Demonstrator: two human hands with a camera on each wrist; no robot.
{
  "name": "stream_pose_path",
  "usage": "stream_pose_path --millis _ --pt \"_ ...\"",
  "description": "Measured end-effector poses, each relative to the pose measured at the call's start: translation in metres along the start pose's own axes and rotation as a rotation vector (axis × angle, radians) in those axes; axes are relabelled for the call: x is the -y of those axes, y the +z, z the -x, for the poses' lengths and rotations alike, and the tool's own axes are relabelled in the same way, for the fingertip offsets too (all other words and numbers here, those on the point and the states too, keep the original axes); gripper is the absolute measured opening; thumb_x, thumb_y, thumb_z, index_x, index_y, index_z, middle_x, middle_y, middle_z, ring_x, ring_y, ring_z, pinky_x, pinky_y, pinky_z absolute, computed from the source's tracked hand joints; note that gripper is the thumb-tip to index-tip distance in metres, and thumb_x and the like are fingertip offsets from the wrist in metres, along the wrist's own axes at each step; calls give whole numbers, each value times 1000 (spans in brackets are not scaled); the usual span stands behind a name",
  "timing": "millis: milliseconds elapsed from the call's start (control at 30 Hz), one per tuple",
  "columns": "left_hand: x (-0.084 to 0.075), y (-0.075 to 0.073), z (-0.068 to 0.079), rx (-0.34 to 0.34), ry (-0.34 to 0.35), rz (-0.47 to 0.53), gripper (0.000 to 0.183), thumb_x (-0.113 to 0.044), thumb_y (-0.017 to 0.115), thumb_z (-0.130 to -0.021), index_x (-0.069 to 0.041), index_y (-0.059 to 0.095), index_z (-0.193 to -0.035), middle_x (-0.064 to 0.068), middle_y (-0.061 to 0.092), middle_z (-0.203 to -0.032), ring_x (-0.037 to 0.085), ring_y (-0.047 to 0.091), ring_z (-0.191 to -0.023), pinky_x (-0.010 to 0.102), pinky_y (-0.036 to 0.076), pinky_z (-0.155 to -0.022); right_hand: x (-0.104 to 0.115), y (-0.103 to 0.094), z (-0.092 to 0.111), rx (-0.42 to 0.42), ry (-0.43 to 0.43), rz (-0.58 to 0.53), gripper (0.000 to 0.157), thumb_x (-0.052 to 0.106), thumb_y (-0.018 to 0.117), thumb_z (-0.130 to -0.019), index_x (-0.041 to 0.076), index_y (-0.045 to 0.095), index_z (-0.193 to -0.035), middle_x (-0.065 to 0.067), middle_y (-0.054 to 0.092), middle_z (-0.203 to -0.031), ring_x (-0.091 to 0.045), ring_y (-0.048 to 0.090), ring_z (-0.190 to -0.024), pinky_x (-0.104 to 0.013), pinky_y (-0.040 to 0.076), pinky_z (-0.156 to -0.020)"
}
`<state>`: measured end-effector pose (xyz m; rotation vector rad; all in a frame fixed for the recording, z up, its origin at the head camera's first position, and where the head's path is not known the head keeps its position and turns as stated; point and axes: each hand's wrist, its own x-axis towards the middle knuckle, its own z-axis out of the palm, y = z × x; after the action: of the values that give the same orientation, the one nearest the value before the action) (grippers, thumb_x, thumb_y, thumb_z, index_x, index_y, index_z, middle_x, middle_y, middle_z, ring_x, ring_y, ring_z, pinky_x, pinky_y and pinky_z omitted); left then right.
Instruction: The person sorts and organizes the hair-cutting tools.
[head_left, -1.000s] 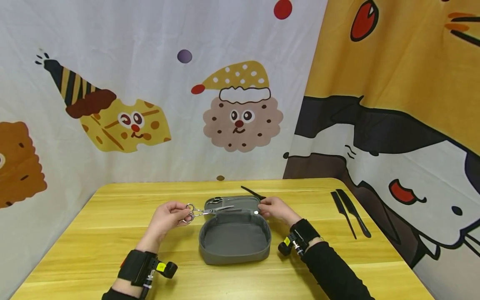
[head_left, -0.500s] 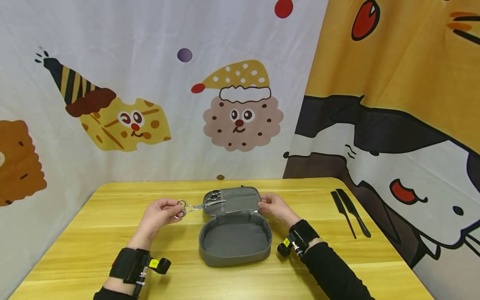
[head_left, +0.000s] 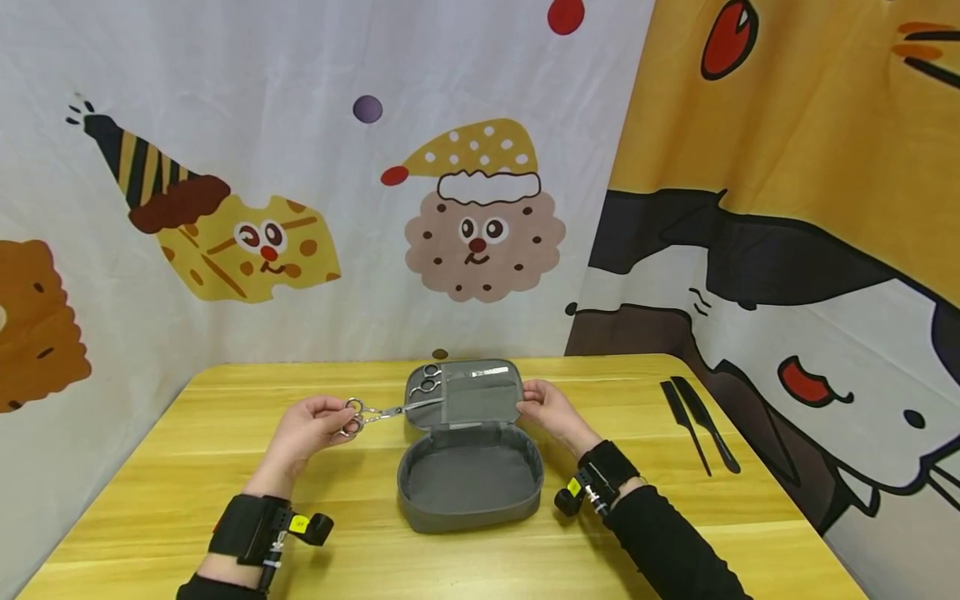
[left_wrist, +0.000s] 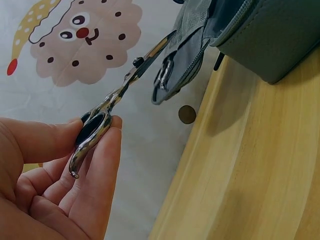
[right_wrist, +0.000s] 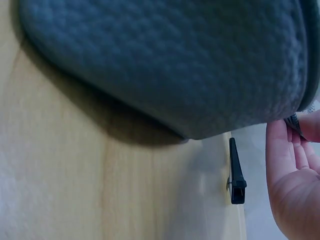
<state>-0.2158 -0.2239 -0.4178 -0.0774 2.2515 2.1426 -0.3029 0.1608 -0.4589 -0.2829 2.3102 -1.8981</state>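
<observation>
A grey zip case [head_left: 471, 517] stands unzipped on the table, its lid [head_left: 480, 404] raised behind the hollow base. My left hand [head_left: 309, 429] pinches silver scissors [head_left: 382, 412] by their finger rings, thumb on one side and fingers on the other. Their blades point right, the tips overlapping the lid's left part. In the left wrist view the blade tips reach the lid's inner pocket [left_wrist: 192, 40]. With thumb and fingers my right hand [head_left: 555, 414] holds the lid's right edge. A second pair of scissors [head_left: 427, 383] sits at the lid's upper left.
Two black combs [head_left: 703, 421] lie toward the table's right side. Behind the case, a black clip [right_wrist: 237, 175] shows near the table's far edge in the right wrist view. A patterned curtain [head_left: 300, 83] hangs beyond the wooden table [head_left: 225, 467].
The lid has tilted further upright, showing more of its inside and hiding the black clip behind it. My left hand has drawn the scissors left.
</observation>
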Motion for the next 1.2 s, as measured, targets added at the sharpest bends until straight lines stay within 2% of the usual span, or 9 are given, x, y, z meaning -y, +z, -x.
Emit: stream_pose_path --millis 167,467,1033,1200 --pt "-1 -4 -1 2 -3 4 16 -4 62 -97 10 58 -105 7 69 -87 14 69 -77 28 58 -74 3 1 2 -14 -5 -3 30 -11 57 -94 -16 49 -122 -20 61 -106 -15 61 -86 -41 54 -87" --pt "-4 -8 -4 20 -20 -24 21 -7 64 -97 10 58 -107 7 69 -86 14 68 -78 28 58 -73 4 0 5 24 -47 -53 26 -12 55 -93 -17 47 -118 -15 60 -100 -12 59 -83 -35 55 -84" --pt "0 -4 -18 101 -54 34 23 -4 63 -97 14 58 -110 8 69 -86 14 69 -78 29 58 -73 1 -2 8 28 -73 -94 25 -13 54 -93 -15 47 -118 -11 58 -97 -12 56 -83 -32 55 -82" --pt "2 -1 -23 110 -39 11 21 -4 63 -97 12 58 -109 8 68 -87 15 68 -77 31 58 -74 2 -2 9 30 -84 -103 27 -14 54 -93 -16 46 -118 -11 58 -97 -13 56 -83 -32 55 -82"
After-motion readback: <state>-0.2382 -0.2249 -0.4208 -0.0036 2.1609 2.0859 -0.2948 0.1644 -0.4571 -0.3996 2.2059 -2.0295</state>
